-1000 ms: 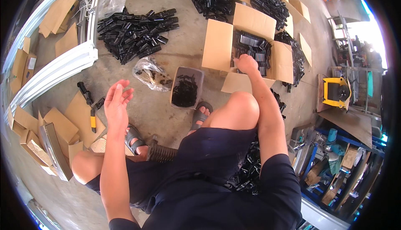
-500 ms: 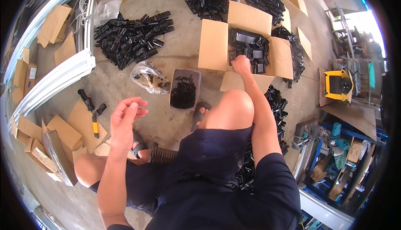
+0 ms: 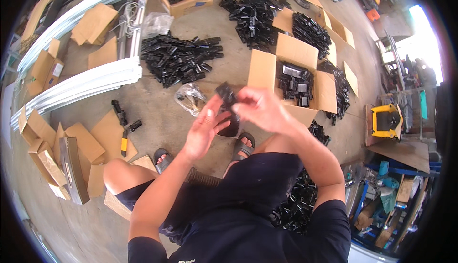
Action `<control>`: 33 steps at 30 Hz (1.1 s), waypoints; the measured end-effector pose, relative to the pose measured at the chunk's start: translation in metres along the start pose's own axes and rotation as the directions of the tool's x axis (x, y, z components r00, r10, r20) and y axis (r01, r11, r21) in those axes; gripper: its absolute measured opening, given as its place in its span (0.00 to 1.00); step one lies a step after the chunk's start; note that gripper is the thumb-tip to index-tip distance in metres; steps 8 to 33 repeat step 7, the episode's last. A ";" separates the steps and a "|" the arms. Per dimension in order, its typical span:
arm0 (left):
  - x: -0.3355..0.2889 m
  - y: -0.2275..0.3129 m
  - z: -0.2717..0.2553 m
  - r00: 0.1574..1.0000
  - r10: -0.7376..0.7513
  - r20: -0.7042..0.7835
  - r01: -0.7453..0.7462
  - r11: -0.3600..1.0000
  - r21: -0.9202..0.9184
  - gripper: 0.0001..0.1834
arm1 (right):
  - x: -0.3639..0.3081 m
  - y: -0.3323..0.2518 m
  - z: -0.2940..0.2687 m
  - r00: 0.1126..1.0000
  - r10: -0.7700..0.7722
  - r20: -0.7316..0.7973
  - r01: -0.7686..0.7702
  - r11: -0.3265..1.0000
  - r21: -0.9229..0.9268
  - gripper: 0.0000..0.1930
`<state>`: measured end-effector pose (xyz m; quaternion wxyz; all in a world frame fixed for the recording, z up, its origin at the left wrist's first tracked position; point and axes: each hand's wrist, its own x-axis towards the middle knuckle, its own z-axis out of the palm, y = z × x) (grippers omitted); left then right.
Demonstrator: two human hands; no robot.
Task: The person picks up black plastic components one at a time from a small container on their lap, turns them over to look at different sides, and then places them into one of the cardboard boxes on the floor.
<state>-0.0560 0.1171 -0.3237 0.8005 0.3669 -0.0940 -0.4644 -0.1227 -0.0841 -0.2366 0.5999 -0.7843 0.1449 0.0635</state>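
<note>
In front of my knees my right hand point(image 3: 262, 110) grips a black plastic part point(image 3: 225, 91), somewhat blurred, with its thumb and fingers closed on it. My left hand point(image 3: 202, 131) is raised beside it, fingers spread and fingertips close to the part; whether they touch it I cannot tell. Beneath the hands a bin point(image 3: 230, 128) with dark contents is mostly hidden. To the right of it, an open cardboard box point(image 3: 261, 69) holds several black parts in stacked rows.
Piles of black parts lie on the floor at the far left point(image 3: 179, 60), far middle point(image 3: 250, 17) and beside my right leg point(image 3: 298, 196). A clear plastic bag point(image 3: 189, 98) lies near the bin. Flattened cardboard point(image 3: 107, 131) and white metal rails point(image 3: 90, 84) are at left, a yellow-framed stand point(image 3: 385, 120) at right.
My right hand has come out of the cardboard box, bringing a black part in front of me. My left hand has moved right and forward to meet it. The view has shifted.
</note>
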 end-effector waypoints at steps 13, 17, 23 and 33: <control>-0.041 0.002 -0.035 0.957 0.183 0.225 -0.213 0.970 0.120 0.34 | 0.015 -0.012 0.069 0.995 0.030 0.091 -0.069 0.886 0.458 0.06; -0.041 0.002 -0.035 0.957 0.183 0.225 -0.213 0.970 0.120 0.34 | 0.015 -0.012 0.069 0.995 0.030 0.091 -0.069 0.886 0.458 0.06; -0.041 0.002 -0.035 0.957 0.183 0.225 -0.213 0.970 0.120 0.34 | 0.015 -0.012 0.069 0.995 0.030 0.091 -0.069 0.886 0.458 0.06; -0.041 0.002 -0.035 0.957 0.183 0.225 -0.213 0.970 0.120 0.34 | 0.015 -0.012 0.069 0.995 0.030 0.091 -0.069 0.886 0.458 0.06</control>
